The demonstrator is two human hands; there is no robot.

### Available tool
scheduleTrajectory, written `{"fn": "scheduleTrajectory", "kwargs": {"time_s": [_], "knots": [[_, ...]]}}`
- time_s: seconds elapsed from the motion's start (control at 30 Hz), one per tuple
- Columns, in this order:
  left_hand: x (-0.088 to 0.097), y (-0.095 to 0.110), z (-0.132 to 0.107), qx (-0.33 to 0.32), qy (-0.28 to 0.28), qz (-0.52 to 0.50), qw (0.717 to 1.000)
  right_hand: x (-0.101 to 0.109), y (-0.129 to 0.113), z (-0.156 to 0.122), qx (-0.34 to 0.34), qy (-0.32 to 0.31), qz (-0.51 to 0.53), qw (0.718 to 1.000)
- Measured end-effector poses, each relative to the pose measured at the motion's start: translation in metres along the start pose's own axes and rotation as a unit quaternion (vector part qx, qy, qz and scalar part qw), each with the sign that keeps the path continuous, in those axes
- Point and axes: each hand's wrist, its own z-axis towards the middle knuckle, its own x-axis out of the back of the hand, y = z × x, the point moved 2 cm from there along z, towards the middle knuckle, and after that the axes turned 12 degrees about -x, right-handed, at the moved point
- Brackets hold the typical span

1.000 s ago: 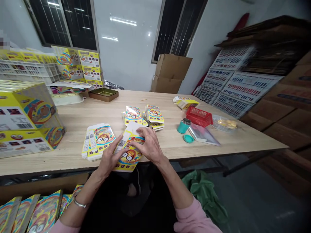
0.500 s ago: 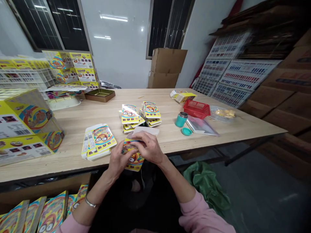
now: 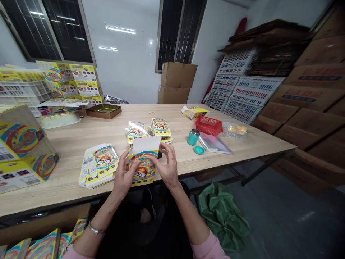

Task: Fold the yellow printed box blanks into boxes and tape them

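A small yellow printed carton (image 3: 144, 167) with a cartoon face stands upright between my hands at the table's front edge, its white top flap raised. My left hand (image 3: 124, 176) grips its left side, thumb across the front. On its right side is my right hand (image 3: 167, 166), thumb on the front and fingers behind. Flat cartons lie in a fanned stack (image 3: 101, 163) to the left of my left hand. Just beyond the held carton sit two more piles of flat cartons, a left pile (image 3: 136, 131) and a right pile (image 3: 161, 127).
Large yellow display boxes (image 3: 24, 144) stand at the left. A teal jar (image 3: 193, 137), its lid (image 3: 199, 150), a red basket (image 3: 208, 125) and a plastic sleeve (image 3: 215, 143) lie to the right. Filled cartons sit in a box (image 3: 45, 223) below left. A green sack (image 3: 222, 208) is on the floor.
The carton has been turned more upright, and its white flap now stands up where it lay flatter before. My hands have moved apart to its two sides. The view has shifted slightly to the right.
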Motion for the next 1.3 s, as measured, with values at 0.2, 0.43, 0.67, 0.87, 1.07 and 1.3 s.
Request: {"fn": "scheduleTrajectory", "kwargs": {"time_s": [0.2, 0.43, 0.67, 0.87, 1.07, 1.3], "knots": [[0.002, -0.035, 0.008, -0.064, -0.044, 0.01, 0.997, -0.007, 0.022, 0.01, 0.024, -0.067, 0.013, 0.997], [0.013, -0.049, 0.016, -0.064, -0.094, -0.001, 0.994, -0.003, 0.039, 0.014, 0.038, -0.107, -0.016, 0.993], [0.021, -0.024, 0.021, -0.037, -0.085, 0.067, 0.993, -0.007, 0.044, 0.009, 0.0, -0.128, -0.002, 0.992], [0.009, -0.026, 0.013, 0.038, -0.02, -0.074, 0.996, -0.013, 0.051, 0.007, -0.156, -0.149, 0.148, 0.965], [0.005, -0.024, 0.019, 0.039, -0.024, -0.177, 0.983, -0.011, 0.051, 0.01, -0.18, -0.193, 0.164, 0.951], [0.004, -0.02, 0.018, 0.011, -0.037, -0.194, 0.98, -0.012, 0.031, 0.008, -0.169, -0.175, 0.089, 0.966]]}}
